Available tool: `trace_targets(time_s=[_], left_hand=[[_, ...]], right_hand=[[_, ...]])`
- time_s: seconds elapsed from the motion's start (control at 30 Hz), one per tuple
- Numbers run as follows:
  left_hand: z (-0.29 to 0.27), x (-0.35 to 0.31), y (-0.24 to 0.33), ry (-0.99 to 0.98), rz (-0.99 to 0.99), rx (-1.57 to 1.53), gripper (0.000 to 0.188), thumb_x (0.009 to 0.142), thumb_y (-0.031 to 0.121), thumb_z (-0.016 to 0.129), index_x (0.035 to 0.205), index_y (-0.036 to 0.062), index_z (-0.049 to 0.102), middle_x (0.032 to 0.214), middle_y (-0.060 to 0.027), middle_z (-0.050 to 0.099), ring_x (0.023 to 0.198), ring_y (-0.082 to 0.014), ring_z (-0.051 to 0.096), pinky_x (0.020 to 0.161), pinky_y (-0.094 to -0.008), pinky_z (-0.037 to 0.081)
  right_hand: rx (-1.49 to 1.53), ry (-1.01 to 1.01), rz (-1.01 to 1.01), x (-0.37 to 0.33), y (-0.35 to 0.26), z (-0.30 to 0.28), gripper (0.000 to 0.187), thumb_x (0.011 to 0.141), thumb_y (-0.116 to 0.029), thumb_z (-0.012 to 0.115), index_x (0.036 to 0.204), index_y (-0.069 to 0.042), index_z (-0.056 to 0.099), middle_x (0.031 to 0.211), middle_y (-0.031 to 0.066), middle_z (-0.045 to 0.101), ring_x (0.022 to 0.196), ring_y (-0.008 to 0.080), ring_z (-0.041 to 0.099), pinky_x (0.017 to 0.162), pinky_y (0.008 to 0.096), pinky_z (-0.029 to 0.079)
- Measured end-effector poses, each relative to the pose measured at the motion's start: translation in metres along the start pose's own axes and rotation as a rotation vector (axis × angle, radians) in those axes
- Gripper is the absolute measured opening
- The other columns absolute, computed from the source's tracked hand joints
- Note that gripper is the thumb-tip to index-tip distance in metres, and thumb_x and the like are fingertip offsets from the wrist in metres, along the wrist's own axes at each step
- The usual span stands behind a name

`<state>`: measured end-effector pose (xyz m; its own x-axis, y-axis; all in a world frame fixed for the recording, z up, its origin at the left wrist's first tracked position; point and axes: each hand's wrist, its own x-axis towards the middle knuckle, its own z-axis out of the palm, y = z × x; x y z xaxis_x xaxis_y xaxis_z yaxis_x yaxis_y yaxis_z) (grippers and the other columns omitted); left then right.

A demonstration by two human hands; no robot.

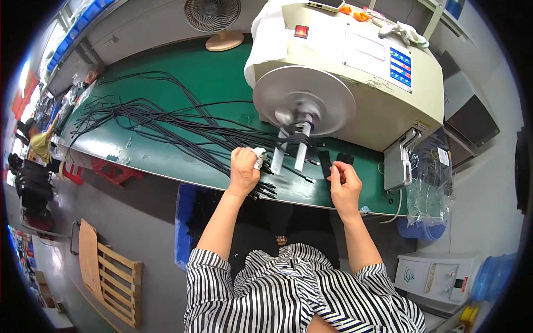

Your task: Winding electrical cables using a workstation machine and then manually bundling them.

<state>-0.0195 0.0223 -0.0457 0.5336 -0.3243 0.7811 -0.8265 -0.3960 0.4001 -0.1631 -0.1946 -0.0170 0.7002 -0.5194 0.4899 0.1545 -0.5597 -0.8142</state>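
Note:
My left hand (244,171) is closed around a black cable at the table's front edge, with something white (259,158) wrapped on its fingers. Beside it a bunch of black cables (189,126) stretches leftward, ends hanging below the hand. Before me a winding machine (355,72) carries a round grey disc (327,102) with two metal prongs (301,152); black cable loops round them, and the disc's centre is blurred. My right hand (345,190) has its fingertips drawn together beside a black strip (326,165) on the table; whatever they may hold is hidden.
The green table (166,61) bears a fan (214,16) at the back. A metal pedal-like box (395,164) and plastic bags (430,194) sit at the right. Below the table is a blue bin (184,222); a wooden pallet (119,283) leans at lower left. Another person (40,144) stands far left.

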Motion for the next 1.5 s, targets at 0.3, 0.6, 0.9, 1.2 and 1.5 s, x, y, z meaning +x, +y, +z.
trace_targets(time_s=[0.3,0.6,0.9,1.2,1.5], left_hand=[[-0.021,0.003,0.01,-0.018,0.009,-0.072,0.021,0.07,-0.003,0.056,0.089,0.0045,0.062,0.074,-0.0083,0.054,0.075,-0.0282,0.054,0.078,-0.0381,0.04],[-0.056,0.037,0.036,-0.073,0.119,-0.075,0.022,0.067,-0.002,0.06,0.087,0.0057,0.064,0.075,-0.0063,0.057,0.074,-0.0254,0.054,0.077,-0.0356,0.041],[-0.043,0.066,0.104,-0.172,0.336,0.032,0.031,0.06,0.006,0.064,0.091,0.0088,0.066,0.095,-0.0082,0.054,0.097,-0.027,0.054,0.087,-0.0392,0.037],[0.009,0.016,0.132,0.129,-0.664,-1.178,0.044,0.087,0.012,0.059,0.127,-0.0009,0.046,0.127,-0.0129,0.048,0.116,-0.0229,0.049,0.097,-0.0365,0.043],[0.059,0.034,0.097,0.11,-0.854,-1.654,0.008,0.082,0.005,0.068,0.089,0.0042,0.064,0.083,-0.0078,0.064,0.07,-0.0171,0.062,0.063,-0.0306,0.053]], right_hand=[[0.016,-0.065,0.036,-0.009,0.001,-0.002,0.012,0.087,-0.005,0.06,0.095,0.003,0.062,0.079,0.0079,0.061,0.06,0.0116,0.059,0.054,0.0235,0.047],[0.053,-0.088,0.079,-0.012,0.0,-0.008,0.013,0.089,-0.006,0.06,0.097,0.004,0.062,0.08,0.0077,0.062,0.061,0.0107,0.06,0.055,0.023,0.048],[0.02,-0.119,-0.306,-0.011,-0.039,0.004,0.025,0.083,0.005,0.058,0.108,0.004,0.06,0.09,0.0152,0.059,0.066,0.0212,0.06,0.059,0.0306,0.05],[-0.19,-0.113,-0.693,-0.007,-0.039,0.023,0.05,0.066,0.011,0.062,0.116,0.006,0.057,0.098,0.0178,0.054,0.077,0.0288,0.058,0.066,0.0351,0.05],[0.064,-0.034,-0.278,0.042,-0.045,0.01,0.02,0.078,0.005,0.058,0.097,0.002,0.064,0.09,0.0132,0.061,0.073,0.0198,0.061,0.067,0.0292,0.051]])
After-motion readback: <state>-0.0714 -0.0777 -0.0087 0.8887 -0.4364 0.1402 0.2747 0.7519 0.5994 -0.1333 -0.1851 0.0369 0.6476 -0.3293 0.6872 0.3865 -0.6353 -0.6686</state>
